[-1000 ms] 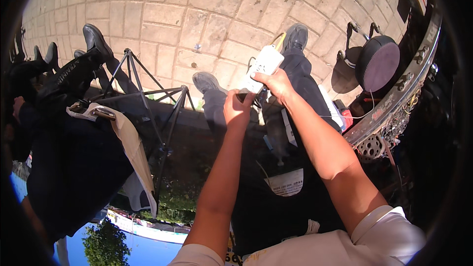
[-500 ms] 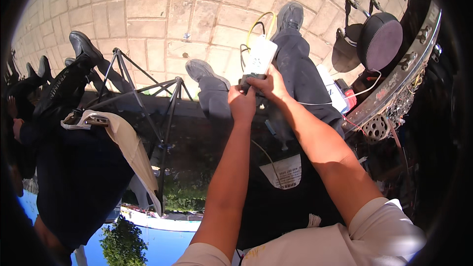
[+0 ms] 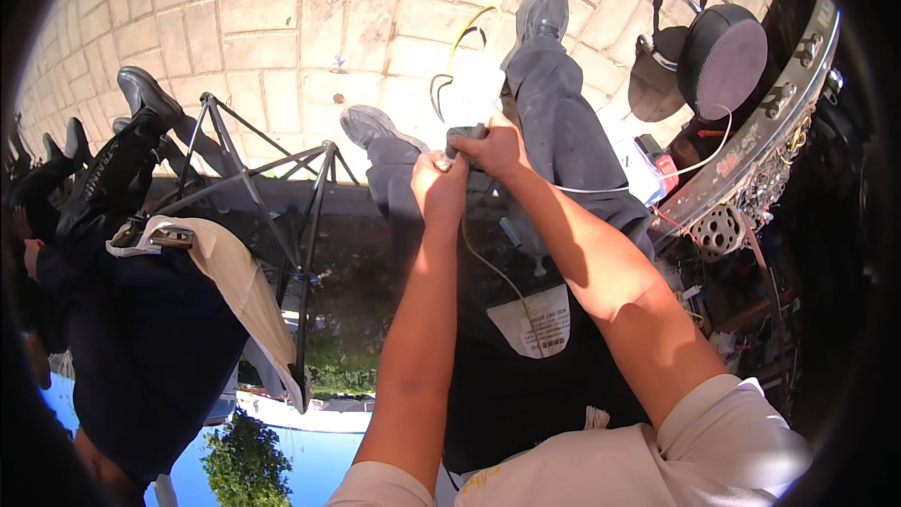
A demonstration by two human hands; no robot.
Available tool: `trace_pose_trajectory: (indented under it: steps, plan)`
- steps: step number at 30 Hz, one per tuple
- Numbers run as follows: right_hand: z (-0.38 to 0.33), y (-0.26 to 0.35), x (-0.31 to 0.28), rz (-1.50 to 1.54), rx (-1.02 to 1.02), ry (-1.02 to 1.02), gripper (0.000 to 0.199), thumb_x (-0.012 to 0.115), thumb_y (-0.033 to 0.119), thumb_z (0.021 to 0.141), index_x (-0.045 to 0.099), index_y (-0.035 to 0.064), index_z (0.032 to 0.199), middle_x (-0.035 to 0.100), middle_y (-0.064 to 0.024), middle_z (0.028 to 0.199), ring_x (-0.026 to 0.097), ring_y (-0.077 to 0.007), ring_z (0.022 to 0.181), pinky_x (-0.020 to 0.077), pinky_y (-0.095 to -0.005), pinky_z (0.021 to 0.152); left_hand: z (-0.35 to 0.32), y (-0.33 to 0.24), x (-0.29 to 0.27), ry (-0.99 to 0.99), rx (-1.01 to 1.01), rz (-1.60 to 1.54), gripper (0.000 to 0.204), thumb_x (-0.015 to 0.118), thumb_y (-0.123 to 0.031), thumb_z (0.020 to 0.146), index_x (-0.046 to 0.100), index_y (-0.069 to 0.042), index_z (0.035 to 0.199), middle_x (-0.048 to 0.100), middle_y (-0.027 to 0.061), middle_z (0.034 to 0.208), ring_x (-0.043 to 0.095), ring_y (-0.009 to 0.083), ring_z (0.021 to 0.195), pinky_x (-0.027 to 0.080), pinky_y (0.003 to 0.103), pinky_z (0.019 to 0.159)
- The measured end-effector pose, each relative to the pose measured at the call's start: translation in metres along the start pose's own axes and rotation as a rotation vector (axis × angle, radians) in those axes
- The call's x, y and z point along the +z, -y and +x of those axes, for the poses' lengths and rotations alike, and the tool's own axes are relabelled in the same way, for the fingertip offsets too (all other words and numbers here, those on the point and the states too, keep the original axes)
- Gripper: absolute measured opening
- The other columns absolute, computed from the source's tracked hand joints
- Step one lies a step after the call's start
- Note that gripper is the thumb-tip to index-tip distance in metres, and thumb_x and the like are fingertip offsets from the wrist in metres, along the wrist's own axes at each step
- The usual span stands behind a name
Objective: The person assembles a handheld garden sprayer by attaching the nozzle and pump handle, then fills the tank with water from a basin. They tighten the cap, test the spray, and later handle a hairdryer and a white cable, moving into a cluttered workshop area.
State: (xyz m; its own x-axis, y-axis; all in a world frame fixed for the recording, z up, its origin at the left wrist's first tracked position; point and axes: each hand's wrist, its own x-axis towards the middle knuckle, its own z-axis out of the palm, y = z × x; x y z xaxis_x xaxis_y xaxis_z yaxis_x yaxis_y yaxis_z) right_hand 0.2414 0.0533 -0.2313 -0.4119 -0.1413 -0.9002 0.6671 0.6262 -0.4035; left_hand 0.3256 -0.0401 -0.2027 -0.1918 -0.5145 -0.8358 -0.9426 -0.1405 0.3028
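Note:
A white box [image 3: 476,84], bleached by sunlight, points away from me between my knees. Yellow and black wires [image 3: 454,47] loop from its far side. At its near end sits a small dark grey block [image 3: 466,134]. My right hand [image 3: 498,147] is closed around this end, its thumb across the block. Just below and to the left, my left hand [image 3: 439,190] is closed, fingertips pinched against the block. A thin tan cable [image 3: 483,258] drops from beneath the left hand to my lap; its upper end is hidden by the fingers.
A round black stool [image 3: 723,61] stands on the paving at the far right. Near it are a white and red box [image 3: 648,174] with a white wire and a cluttered metal-edged stand [image 3: 784,103]. A black folding frame [image 3: 253,178] and a seated person [image 3: 150,319] are at left.
The hands and white box have shifted slightly left and towards me in view. My left fingers have moved lower on the grey block, and more of the tan cable shows.

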Motion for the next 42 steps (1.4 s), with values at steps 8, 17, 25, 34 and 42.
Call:
trace_pose_trajectory:
  steps: [8,17,25,34,42]
  plan:
    - [0.004,0.01,-0.016,0.244,-0.001,0.228,0.054,0.079,0.014,0.071,0.055,-0.0006,0.117,0.068,-0.0117,0.098,0.065,-0.0186,0.085,0.0523,-0.0323,0.076,0.017,-0.043,-0.029,0.45,-0.025,0.569,0.054,0.062,-0.052,0.08,0.068,0.001,0.088,0.068,0.0206,0.081,0.066,0.0362,0.085,0.049,0.041,0.077]
    - [-0.004,0.008,-0.017,-0.029,-0.016,0.121,0.049,0.078,0.014,0.072,0.056,-0.0002,0.113,0.068,-0.0119,0.095,0.065,-0.0183,0.085,0.0519,-0.033,0.076,0.015,-0.046,-0.042,0.478,0.11,0.513,0.049,0.062,-0.045,0.083,0.066,0.004,0.079,0.063,0.0195,0.068,0.061,0.0272,0.064,0.048,0.039,0.065]
    - [0.03,-0.025,-0.04,0.11,0.052,0.342,0.055,0.08,0.012,0.07,0.056,-0.0049,0.117,0.068,-0.0157,0.106,0.065,-0.0214,0.097,0.0515,-0.0322,0.086,-0.011,-0.006,-0.087,0.373,-0.03,0.43,0.047,0.068,-0.043,0.08,0.064,0.003,0.08,0.066,0.0211,0.074,0.067,0.0334,0.071,0.051,0.04,0.068]
    - [0.012,-0.061,-0.014,-0.399,0.314,0.277,0.038,0.064,0.035,0.085,0.065,-0.0027,0.089,0.068,-0.0165,0.076,0.067,-0.0274,0.069,0.0508,-0.0387,0.075,-0.059,0.007,-0.058,0.566,-0.042,0.683,0.049,0.066,-0.047,0.078,0.061,0.001,0.078,0.064,0.0203,0.074,0.063,0.0386,0.073,0.049,0.044,0.068]
    - [0.023,-0.035,-0.064,-0.226,0.361,-0.051,0.029,0.052,0.021,0.091,0.065,-0.0026,0.08,0.066,-0.0133,0.068,0.065,-0.0231,0.069,0.0499,-0.0364,0.069,-0.037,0.039,-0.034,0.308,-0.27,0.22,0.04,0.062,-0.041,0.087,0.066,-0.002,0.095,0.068,0.0128,0.081,0.065,0.0262,0.076,0.049,0.037,0.073]
